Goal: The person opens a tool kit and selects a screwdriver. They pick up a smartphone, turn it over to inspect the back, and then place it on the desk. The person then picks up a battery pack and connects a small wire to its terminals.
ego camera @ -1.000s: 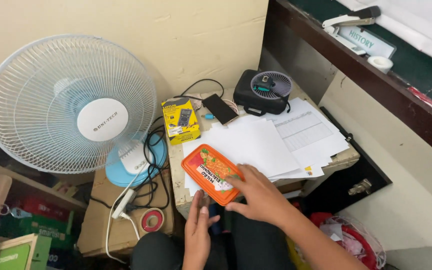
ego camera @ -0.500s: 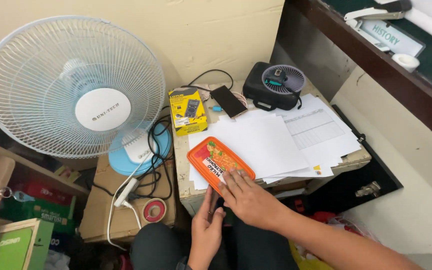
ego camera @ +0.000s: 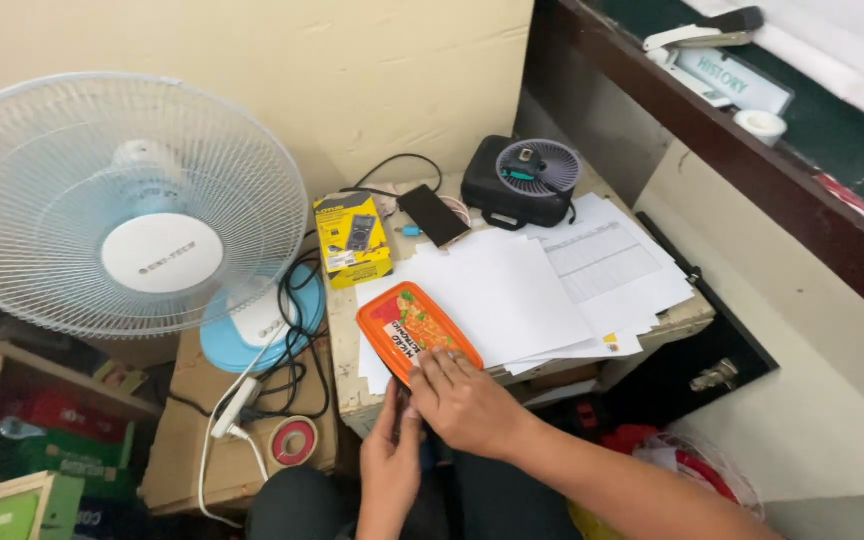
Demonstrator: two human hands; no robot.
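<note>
Left hand (ego camera: pixel 390 462) reached up from the near edge, palm turned inward, fingers straight and pressed against the near end of the orange box (ego camera: pixel 417 331). No curl around it was visible; whether it gripped or only steadied the box could not be told. Right hand (ego camera: pixel 467 402) came in from the near right on an extended forearm, palm down, fingers spread flat over the near right corner of the box lid, thumb toward the left hand. It pressed on the lid rather than closing around it.

Compared with half a second earlier: both hands kept the same contact at the near end of the box, and the box kept its place and heading on the table. Only the view had shifted a little.

The orange box lay flat at the near left corner of the small table (ego camera: pixel 347 375), partly on the white papers (ego camera: pixel 512 290). Long axis ran diagonally, far end pointing far left toward the yellow carton (ego camera: pixel 352 238), near end pointing near right into the hands.

Left of the table: a white standing fan (ego camera: pixel 132 205), with a roll of red tape (ego camera: pixel 294 441) below it. Far side of the table: a black phone (ego camera: pixel 433 214), then a small black fan (ego camera: pixel 537 167).
</note>
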